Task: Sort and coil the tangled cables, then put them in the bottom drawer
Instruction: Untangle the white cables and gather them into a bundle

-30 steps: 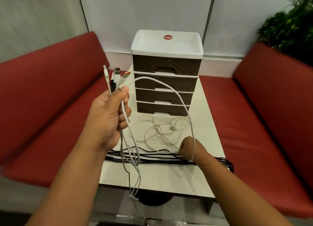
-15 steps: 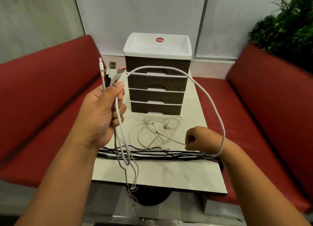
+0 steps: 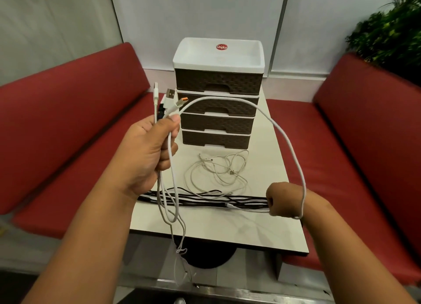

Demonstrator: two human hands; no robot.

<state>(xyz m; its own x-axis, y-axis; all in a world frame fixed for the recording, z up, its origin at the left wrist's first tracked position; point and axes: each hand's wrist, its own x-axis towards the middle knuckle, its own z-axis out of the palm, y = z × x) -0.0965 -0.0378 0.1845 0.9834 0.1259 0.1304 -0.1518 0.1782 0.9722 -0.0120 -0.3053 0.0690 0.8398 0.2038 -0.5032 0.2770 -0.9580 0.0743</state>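
Since the earlier frame, the right hand (image 3: 283, 200) is shifted slightly further right, drawing the white cable (image 3: 276, 127) into a wider arc. Several cable ends are gripped in the left hand (image 3: 150, 154); the cable's lower run is pinched by the right. Black cables (image 3: 205, 200) are laid across the table (image 3: 216, 235), before the closed bottom drawer (image 3: 216, 140).

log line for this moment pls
left hand: grips bunch of white cable plug ends | right hand: grips thick white cable loop | brown woven-pattern bottom drawer: closed
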